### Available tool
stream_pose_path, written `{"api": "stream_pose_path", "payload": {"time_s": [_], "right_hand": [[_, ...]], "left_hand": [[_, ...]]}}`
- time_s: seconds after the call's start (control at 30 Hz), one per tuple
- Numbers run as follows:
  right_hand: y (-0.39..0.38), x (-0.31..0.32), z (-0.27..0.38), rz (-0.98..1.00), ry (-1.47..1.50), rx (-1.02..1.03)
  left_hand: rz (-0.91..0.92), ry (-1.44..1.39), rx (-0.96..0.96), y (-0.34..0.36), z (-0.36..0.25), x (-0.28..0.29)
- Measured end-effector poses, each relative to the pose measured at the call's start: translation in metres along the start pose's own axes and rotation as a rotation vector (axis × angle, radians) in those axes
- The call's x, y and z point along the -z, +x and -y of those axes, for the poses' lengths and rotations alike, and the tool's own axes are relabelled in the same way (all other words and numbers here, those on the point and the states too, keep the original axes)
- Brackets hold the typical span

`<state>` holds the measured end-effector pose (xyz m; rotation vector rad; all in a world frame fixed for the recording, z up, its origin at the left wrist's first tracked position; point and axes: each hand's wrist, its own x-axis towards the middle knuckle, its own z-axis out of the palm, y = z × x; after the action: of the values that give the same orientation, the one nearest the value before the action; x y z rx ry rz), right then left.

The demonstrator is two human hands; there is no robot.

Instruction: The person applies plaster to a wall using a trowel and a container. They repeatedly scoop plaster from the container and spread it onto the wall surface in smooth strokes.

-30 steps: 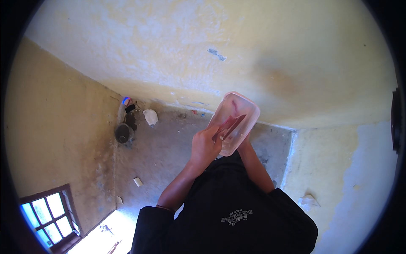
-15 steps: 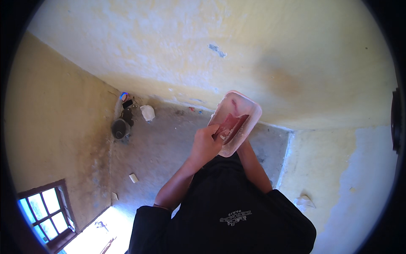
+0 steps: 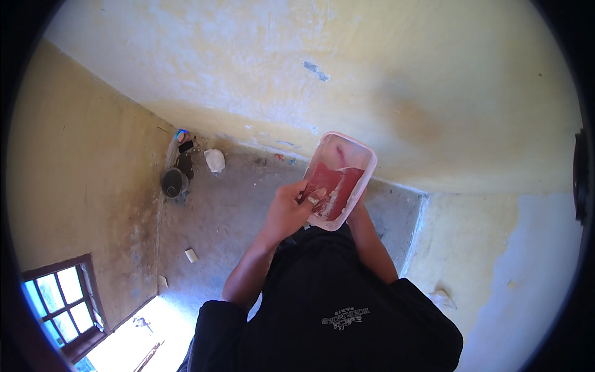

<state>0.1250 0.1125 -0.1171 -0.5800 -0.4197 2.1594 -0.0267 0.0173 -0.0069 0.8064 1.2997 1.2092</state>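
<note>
A pale pink plastic tub (image 3: 370, 162), rectangular with rounded corners, is held up in front of my chest, tilted toward me. My right hand (image 3: 356, 211) grips it from behind and below; the tub hides most of its fingers. My left hand (image 3: 290, 209) is closed on a flat red spreader (image 3: 322, 177), whose blade reaches into the tub. Whitish paste (image 3: 338, 193) runs along the blade's edge, and a white smear shows at my thumb. Beside it in the tub lies another flat red piece (image 3: 352, 185); whether it is a second spreader I cannot tell.
A yellowish, patchy wall (image 3: 434, 74) rises just ahead, with a grey chipped spot (image 3: 316, 70). On the concrete floor (image 3: 211, 217), a dark bucket (image 3: 173, 183), a white bag-like lump (image 3: 214, 160) and a small pale block (image 3: 191, 255) lie left. A barred window (image 3: 62, 301) is at lower left.
My left hand has shifted slightly left and the spreader lies flatter, showing more of its red face and the paste line. The tub has moved a little left.
</note>
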Motion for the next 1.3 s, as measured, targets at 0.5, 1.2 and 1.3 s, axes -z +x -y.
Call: {"api": "stream_pose_path", "payload": {"time_s": [0.5,1.2,1.3], "right_hand": [[0.003,-0.012,0.023,-0.057,-0.261,-0.044],[-0.078,0.015,0.069,-0.149,-0.225,0.120],[-0.099,0.009,0.091,-0.098,-0.141,0.078]], "left_hand": [[0.054,-0.190,0.208,0.023,0.006,0.028],[0.039,-0.711,0.128,0.012,0.010,0.005],[-0.003,-0.706,-0.049,0.007,-0.042,-0.006]]}}
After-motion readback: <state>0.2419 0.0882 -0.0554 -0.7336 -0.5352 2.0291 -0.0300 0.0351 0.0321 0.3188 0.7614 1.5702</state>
